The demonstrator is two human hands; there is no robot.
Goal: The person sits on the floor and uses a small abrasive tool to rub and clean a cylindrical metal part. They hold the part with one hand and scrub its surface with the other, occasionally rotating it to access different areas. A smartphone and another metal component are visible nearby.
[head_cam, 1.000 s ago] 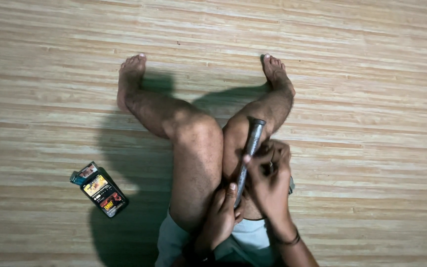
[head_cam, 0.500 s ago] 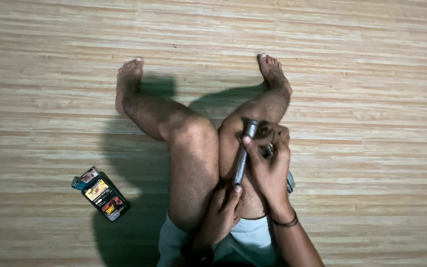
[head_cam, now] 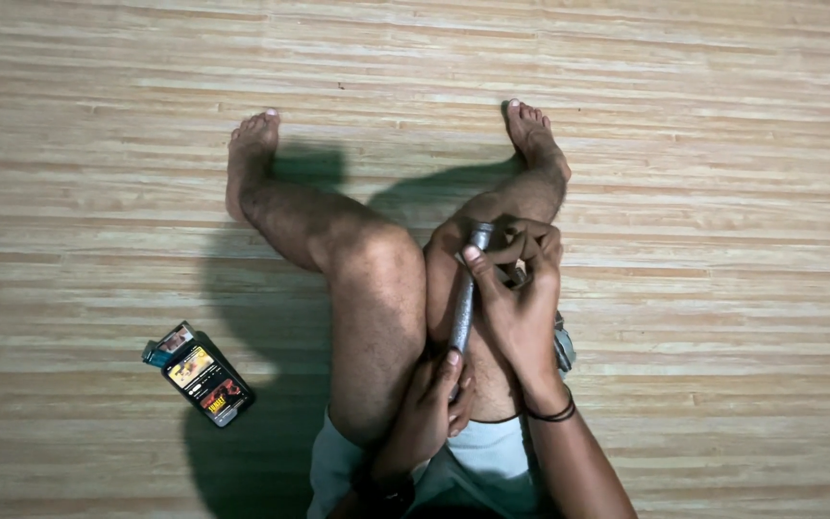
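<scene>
Between two hands (head_cam: 521,298), perhaps one rod (head_cam: 463,303)

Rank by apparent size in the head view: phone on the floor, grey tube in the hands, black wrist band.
1. Grey tube, longest, though partly covered by the hands and nearer the camera.
2. Phone, close in size to the tube, so that order is unsure.
3. Black wrist band, clearly smallest.

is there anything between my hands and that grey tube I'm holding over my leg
Nothing visible. The right hand wraps the grey tube's upper end and the left hand grips its lower end, both directly on it.
</scene>
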